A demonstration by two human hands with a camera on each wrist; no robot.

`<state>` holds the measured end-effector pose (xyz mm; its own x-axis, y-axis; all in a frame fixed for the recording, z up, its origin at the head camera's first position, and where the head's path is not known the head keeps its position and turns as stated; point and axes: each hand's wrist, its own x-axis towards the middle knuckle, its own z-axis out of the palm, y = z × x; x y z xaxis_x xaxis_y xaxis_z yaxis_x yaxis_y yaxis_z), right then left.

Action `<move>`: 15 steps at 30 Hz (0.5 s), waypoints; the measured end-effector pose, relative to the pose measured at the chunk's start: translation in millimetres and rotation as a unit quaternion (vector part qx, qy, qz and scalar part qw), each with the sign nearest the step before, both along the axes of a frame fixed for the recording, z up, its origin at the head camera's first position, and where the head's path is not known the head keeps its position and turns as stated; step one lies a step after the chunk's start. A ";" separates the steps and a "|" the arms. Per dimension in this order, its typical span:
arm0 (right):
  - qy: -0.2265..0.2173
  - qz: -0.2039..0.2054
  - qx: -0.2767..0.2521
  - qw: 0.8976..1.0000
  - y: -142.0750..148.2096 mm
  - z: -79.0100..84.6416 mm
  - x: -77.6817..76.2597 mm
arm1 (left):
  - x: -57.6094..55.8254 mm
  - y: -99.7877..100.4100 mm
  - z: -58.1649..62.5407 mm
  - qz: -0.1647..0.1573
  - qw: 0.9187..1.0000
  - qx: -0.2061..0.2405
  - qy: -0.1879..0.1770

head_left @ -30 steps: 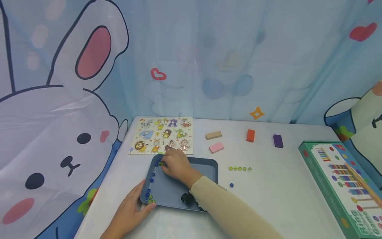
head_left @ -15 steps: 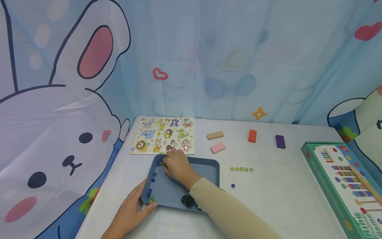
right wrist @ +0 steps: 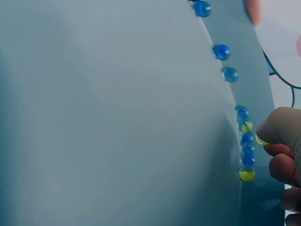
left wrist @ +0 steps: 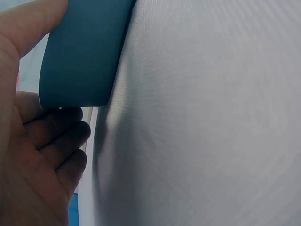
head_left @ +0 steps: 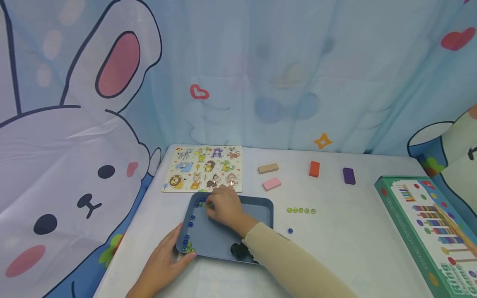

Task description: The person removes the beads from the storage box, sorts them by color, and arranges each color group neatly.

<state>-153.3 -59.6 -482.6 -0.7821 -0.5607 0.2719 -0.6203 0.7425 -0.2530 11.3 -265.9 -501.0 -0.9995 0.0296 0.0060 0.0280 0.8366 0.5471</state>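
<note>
One shallow blue-grey rectangular tray (head_left: 212, 240), on the white surface (head_left: 335, 252) before me; clock read with twelve away from the person. Left hand (head_left: 162, 258): thumb and fingers clamped on the tray's eight-o'clock corner. Right hand (head_left: 225, 207): at eleven, pinching one yellow-green glass marble (right wrist: 261, 140) beside a line of blue and yellow-green marbles (right wrist: 247, 139). Five yellow-green marbles (head_left: 301, 210): in a row outside, towards three.
</note>
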 end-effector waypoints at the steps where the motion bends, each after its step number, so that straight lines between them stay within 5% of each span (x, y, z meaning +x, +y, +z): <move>1: -0.001 -0.002 -0.004 1.000 2.6 0.7 -0.4 | -0.1 0.2 0.2 0.000 1.000 0.000 -0.002; 15: 0.003 -0.010 -0.058 0.998 42.6 16.9 -3.5 | -1.1 0.8 -0.4 0.002 1.000 0.004 -0.017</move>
